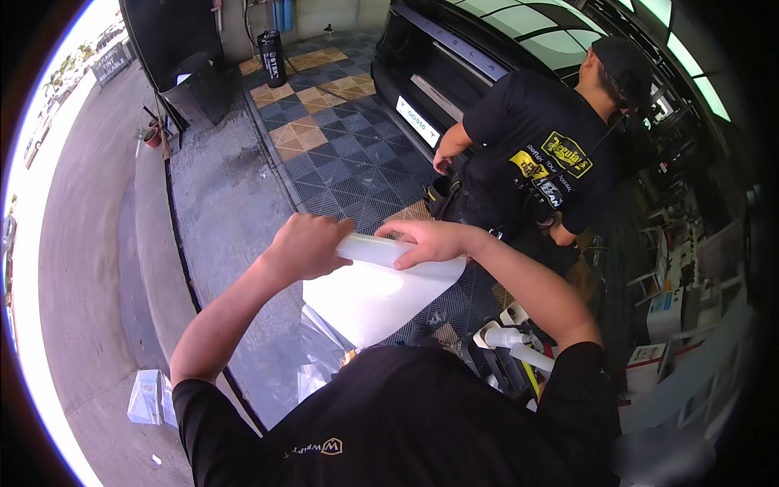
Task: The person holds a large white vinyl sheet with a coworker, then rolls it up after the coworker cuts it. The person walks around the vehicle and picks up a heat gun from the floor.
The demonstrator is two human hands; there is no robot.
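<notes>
Film roll [375, 248], white and partly unrolled, is held chest-high between both hands, its loose sheet [369, 300] hanging toward the person's dark shirt. Left hand [306, 246] is clenched round the roll's left end; right hand [428, 243] lies over its right end, fingers pressing down. Below lies open checkered tile floor [341, 154]. A co-worker [544, 154] bends at a black car [454, 57] just ahead, right.
</notes>
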